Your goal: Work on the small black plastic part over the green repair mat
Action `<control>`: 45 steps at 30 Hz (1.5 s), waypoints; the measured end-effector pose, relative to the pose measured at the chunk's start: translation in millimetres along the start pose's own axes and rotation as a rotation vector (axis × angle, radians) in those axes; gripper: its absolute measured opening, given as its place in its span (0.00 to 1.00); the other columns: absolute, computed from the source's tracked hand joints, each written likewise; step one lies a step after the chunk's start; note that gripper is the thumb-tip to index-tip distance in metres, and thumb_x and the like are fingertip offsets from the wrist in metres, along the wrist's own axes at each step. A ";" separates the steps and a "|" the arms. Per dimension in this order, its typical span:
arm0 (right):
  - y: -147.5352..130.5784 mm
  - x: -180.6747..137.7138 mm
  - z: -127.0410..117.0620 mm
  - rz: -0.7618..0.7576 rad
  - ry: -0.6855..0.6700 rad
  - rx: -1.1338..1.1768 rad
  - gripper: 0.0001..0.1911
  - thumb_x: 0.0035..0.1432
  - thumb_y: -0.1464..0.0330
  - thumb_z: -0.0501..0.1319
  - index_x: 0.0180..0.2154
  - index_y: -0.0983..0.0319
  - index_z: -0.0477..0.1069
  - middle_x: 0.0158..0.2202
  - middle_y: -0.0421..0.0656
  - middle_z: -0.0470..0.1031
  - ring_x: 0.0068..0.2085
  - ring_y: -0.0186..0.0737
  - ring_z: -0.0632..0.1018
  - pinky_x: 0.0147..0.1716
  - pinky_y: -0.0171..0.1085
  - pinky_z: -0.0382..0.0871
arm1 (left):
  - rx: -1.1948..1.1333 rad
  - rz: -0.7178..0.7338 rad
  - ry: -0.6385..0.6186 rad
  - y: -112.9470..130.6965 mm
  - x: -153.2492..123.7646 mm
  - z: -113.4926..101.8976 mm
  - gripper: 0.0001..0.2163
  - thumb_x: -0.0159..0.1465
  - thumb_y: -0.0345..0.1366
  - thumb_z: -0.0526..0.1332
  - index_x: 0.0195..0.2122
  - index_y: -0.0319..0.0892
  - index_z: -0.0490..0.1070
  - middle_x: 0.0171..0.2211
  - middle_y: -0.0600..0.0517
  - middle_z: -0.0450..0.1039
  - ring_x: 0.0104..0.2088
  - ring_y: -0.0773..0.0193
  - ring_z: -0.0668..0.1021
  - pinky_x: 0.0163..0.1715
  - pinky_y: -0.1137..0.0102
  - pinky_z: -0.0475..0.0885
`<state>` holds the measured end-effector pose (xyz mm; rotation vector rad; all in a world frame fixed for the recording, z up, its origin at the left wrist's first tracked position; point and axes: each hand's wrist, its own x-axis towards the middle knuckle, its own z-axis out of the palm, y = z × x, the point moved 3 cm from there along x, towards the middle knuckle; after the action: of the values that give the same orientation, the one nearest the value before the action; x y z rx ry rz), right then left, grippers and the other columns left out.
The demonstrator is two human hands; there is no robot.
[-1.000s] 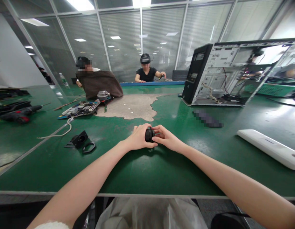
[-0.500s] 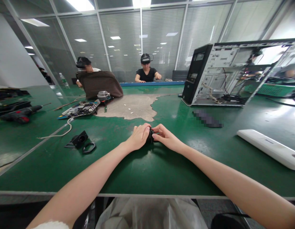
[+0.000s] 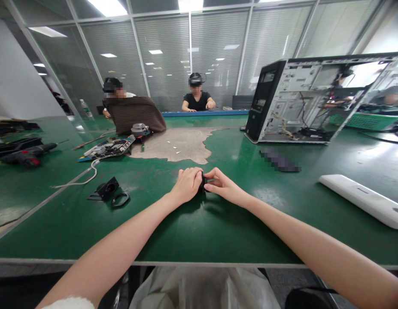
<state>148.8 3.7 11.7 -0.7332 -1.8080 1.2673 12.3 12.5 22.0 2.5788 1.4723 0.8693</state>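
The spot between the two hands is the middle of my clock. Far out at 9 o'clock, I see a black and red drill on the green table. Also near 9 o'clock, but closer in, I find a flat board full of small parts, and below it a black bracket with a black ring just beside it. At 10 o'clock, a brown striped thing stands up, and a gray patch with ragged edges is closer to 11. In the middle, my left hand wraps around a small black part and hides most of it. My right hand pinches the other end with thumb and fingers, so both hands meet on it, just over the table. At 2 o'clock sits a big open computer box. Below the box, I see a dark blurry thing, and I can't tell what it is. Over at 3 o'clock lies a long white bar.
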 end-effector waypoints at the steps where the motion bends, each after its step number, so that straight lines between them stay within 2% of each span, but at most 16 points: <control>1: 0.3 0.5 0.6 -0.003 0.014 -0.012 0.12 0.50 0.65 0.58 0.36 0.59 0.58 0.38 0.40 0.65 0.38 0.32 0.71 0.43 0.41 0.67 | 0.003 0.000 0.006 -0.4 0.3 -0.3 0.15 0.64 0.36 0.38 0.41 0.44 0.62 0.38 0.51 0.69 0.40 0.63 0.69 0.40 0.66 0.57; 8: 4.5 4.1 2.5 0.006 0.043 -0.043 0.15 0.51 0.66 0.57 0.41 0.59 0.58 0.39 0.42 0.65 0.40 0.34 0.71 0.41 0.40 0.69 | 0.028 -0.010 0.016 -3.4 2.2 -1.2 0.17 0.64 0.35 0.35 0.39 0.43 0.63 0.35 0.52 0.69 0.38 0.63 0.70 0.38 0.67 0.57; 14: 2.8 2.8 2.4 -0.035 0.003 -0.004 0.15 0.47 0.68 0.61 0.37 0.59 0.58 0.39 0.40 0.65 0.40 0.34 0.72 0.44 0.41 0.66 | 0.030 0.004 0.023 -4.0 2.8 -1.3 0.17 0.65 0.35 0.35 0.38 0.43 0.62 0.35 0.52 0.70 0.37 0.64 0.70 0.38 0.67 0.57; 19: 3.9 3.9 2.7 -0.027 0.056 -0.033 0.11 0.50 0.66 0.58 0.36 0.59 0.59 0.37 0.40 0.65 0.38 0.33 0.72 0.43 0.41 0.67 | 0.032 0.005 0.021 -4.3 2.9 -1.6 0.17 0.65 0.36 0.35 0.38 0.43 0.62 0.35 0.52 0.70 0.38 0.64 0.70 0.38 0.67 0.58; 24: 6.2 5.5 2.5 -0.006 0.069 -0.081 0.14 0.51 0.66 0.57 0.40 0.59 0.58 0.40 0.42 0.65 0.38 0.34 0.72 0.42 0.42 0.67 | 0.035 0.009 0.022 -6.1 2.9 -0.3 0.17 0.65 0.35 0.34 0.38 0.43 0.62 0.35 0.52 0.70 0.37 0.64 0.71 0.37 0.67 0.58; 31: 2.3 3.1 4.7 -0.027 0.023 0.000 0.15 0.46 0.67 0.61 0.36 0.59 0.57 0.40 0.40 0.64 0.39 0.33 0.72 0.42 0.40 0.67 | 0.036 0.004 0.028 -7.1 3.8 1.4 0.17 0.65 0.35 0.34 0.38 0.43 0.62 0.34 0.52 0.70 0.37 0.64 0.71 0.37 0.68 0.58; 35: 5.2 3.8 3.3 -0.027 0.075 -0.069 0.11 0.51 0.64 0.56 0.37 0.59 0.58 0.38 0.40 0.65 0.37 0.33 0.72 0.40 0.39 0.67 | 0.036 0.007 0.030 -6.7 3.5 0.4 0.17 0.65 0.35 0.35 0.38 0.43 0.62 0.34 0.52 0.70 0.37 0.64 0.71 0.37 0.68 0.58; 39: 9.4 6.1 2.1 -0.032 0.097 -0.111 0.12 0.51 0.65 0.56 0.39 0.59 0.59 0.38 0.41 0.66 0.37 0.34 0.72 0.40 0.40 0.67 | 0.027 0.004 0.032 -7.1 3.2 0.2 0.17 0.65 0.35 0.35 0.38 0.43 0.62 0.34 0.53 0.70 0.37 0.65 0.71 0.37 0.68 0.58; 45: 5.9 5.4 2.7 -0.010 0.050 -0.091 0.14 0.50 0.66 0.58 0.40 0.59 0.59 0.41 0.42 0.64 0.39 0.34 0.72 0.41 0.40 0.67 | 0.021 0.006 0.041 -8.1 2.9 1.5 0.17 0.65 0.35 0.35 0.38 0.43 0.62 0.35 0.53 0.70 0.37 0.65 0.71 0.37 0.68 0.58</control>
<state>143.8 8.7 7.1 -0.7985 -1.8355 1.1566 7.9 19.6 19.6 2.5963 1.4933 0.9178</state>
